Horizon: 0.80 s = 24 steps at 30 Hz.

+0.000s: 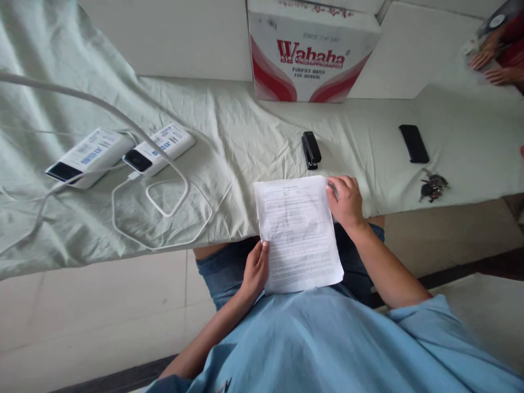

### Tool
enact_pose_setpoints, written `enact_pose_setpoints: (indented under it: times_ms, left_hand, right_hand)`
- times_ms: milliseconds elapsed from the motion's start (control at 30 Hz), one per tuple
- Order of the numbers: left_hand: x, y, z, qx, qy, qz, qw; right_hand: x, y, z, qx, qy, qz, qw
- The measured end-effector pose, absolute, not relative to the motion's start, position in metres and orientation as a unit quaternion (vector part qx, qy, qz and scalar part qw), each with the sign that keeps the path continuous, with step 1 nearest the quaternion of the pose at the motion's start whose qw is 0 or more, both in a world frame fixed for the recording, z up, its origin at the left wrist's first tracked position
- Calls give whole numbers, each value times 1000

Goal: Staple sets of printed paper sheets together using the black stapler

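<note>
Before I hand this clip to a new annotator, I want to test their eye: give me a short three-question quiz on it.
1. True or false: the stapler lies on the cloth beyond the paper sheets, untouched by either hand.
2. Which hand grips the sheets at their top corner? A) left hand B) right hand C) neither
3. What lies on the cloth nearest the keys: the phone or the power banks?

Key:
1. True.
2. B; the left hand holds the lower left edge.
3. The phone.
</note>
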State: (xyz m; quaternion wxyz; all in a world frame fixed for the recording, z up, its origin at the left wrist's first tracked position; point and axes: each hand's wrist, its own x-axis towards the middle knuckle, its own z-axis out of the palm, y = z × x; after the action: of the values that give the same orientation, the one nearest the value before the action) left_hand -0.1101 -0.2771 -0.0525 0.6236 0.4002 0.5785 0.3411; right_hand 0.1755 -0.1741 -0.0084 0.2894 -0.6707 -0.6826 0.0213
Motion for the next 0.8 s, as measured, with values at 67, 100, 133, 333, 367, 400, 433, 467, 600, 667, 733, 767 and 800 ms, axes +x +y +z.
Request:
enact_pose_setpoints:
  times_ms: [67, 100, 133, 333, 367, 400, 433, 467, 600, 667, 733, 767, 800]
  left_hand:
    - [-110, -277, -51, 395, 578, 341, 627]
    - [-110, -276, -50, 394, 579, 340, 628]
    - [-110, -276, -49, 395, 580, 340, 627]
    - [-110, -277, -47, 398, 587, 341, 617]
    - [-110, -277, -47, 399, 588, 341, 615]
    - [-110, -277, -47, 400, 588, 342, 614]
    - [-110, -276, -48, 402, 588, 342, 613]
    - [-110, -276, -48, 403, 588, 342, 613]
    - [-111, -274, -46, 404, 587, 340, 614]
    - [-112, -274, -44, 402, 585, 341, 616]
    - [-112, -274, -43, 394, 581, 342, 624]
    - [-111, -274, -43, 388, 578, 342, 631]
    - [-111, -274, -44, 382, 572, 341, 641]
  right_hand:
    - [189, -180, -14, -726, -621, 61, 288]
    - [193, -180, -17, -742, -599, 91, 287]
    - [196, -178, -20, -749, -584, 124, 287]
    - [189, -159, -23, -739, -546, 222, 326]
    - [187, -157, -22, -738, -546, 217, 332]
    - [185, -156, -20, -736, -549, 211, 335]
    - [183, -154, -19, -734, -552, 206, 338]
    - [182, -154, -18, -732, -555, 205, 338]
    - [179, -151, -17, -734, -558, 202, 331]
    - [178, -150, -18, -740, -557, 196, 321]
    - [178, -148, -20, -747, -558, 188, 309]
    - [178, -147, -21, -749, -559, 184, 303]
    - [178, -146, -22, -750, -562, 179, 298]
